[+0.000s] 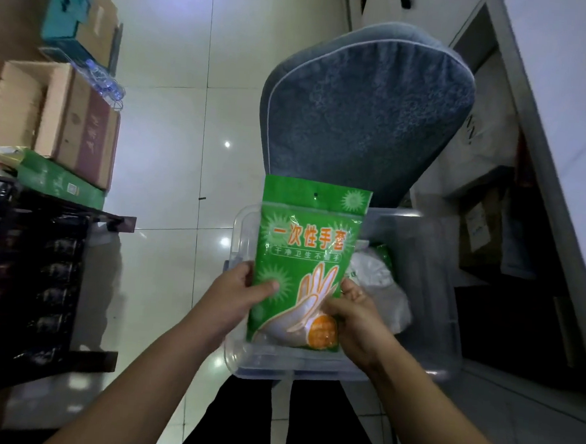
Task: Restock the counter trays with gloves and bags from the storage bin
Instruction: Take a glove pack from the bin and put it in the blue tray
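Observation:
A green pack of disposable gloves (pixel 309 243), printed with a hand outline, is held upright above a clear plastic storage bin (pixel 427 298). My left hand (pixel 243 287) grips the pack's lower left edge, thumb on its front. My right hand (pixel 351 311) pinches its lower right edge. Inside the bin lie white plastic bags (pixel 380 282) and a bit of another green pack (pixel 384 253), partly hidden behind the held pack.
The bin rests on a chair with a grey-blue padded back (pixel 363 113). At left stand a dark tray rack (pixel 27 274), cardboard boxes (pixel 74 122) and a green box (pixel 61 180). Shelves with boxes (pixel 484 219) line the right. Glossy tiled floor (pixel 187 140) lies between.

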`<state>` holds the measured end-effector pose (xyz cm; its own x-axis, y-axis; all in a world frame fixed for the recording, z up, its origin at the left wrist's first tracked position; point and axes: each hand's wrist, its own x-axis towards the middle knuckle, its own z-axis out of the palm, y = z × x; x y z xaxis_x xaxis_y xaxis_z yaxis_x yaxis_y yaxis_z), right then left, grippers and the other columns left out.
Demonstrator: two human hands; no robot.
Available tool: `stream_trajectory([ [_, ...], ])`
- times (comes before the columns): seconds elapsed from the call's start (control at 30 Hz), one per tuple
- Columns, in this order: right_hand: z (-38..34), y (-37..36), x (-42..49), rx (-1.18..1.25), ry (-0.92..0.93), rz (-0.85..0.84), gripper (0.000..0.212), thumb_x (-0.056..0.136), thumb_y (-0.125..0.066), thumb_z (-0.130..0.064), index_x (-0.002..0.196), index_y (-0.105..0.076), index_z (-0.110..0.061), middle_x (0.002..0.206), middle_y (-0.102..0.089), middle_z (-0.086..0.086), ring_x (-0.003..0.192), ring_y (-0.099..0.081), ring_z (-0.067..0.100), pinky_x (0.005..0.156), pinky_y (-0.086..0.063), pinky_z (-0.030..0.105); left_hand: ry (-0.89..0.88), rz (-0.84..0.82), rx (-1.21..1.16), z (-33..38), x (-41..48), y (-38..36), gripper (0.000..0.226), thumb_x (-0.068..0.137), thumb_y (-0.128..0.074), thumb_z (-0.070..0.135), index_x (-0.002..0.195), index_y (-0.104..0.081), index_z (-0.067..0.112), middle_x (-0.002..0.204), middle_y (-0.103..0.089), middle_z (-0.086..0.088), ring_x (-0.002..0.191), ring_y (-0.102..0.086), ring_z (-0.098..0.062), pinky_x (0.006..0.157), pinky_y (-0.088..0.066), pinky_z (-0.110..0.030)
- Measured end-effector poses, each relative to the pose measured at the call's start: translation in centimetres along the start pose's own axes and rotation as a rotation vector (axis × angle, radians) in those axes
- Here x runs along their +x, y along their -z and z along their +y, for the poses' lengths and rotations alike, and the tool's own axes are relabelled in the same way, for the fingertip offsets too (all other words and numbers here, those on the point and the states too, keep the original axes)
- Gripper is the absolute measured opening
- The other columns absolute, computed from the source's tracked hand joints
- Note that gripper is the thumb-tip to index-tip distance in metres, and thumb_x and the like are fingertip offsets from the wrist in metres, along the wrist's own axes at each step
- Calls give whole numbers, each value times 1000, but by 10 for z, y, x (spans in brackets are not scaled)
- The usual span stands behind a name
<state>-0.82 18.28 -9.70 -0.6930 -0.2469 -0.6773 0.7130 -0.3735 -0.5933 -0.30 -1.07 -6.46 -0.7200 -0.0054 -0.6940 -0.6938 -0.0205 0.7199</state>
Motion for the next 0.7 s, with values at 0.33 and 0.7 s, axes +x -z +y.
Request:
stream_trajectory([
  [0.33, 37, 33, 32, -294, -188, 417, 12, 87, -54, 5, 91, -56, -5, 83, -65, 13, 74, -62, 23, 70, -50, 32, -256, 507, 159, -5, -11, 73, 17, 84, -60, 17, 80, -58, 33, 83, -68, 12, 78, -65, -6, 61, -47, -28],
  [0.7, 135, 34, 116, -911, -404, 513, 8, 82, -57, -5, 90, -57, -2, 86, -53, 16, 79, -56, 28, 68, -39, 28, -182, 559, 79, -65, -12, 97, 20, 86, -58, 17, 85, -60, 37, 86, -71, 13, 77, -68, -7, 68, -55, -36],
])
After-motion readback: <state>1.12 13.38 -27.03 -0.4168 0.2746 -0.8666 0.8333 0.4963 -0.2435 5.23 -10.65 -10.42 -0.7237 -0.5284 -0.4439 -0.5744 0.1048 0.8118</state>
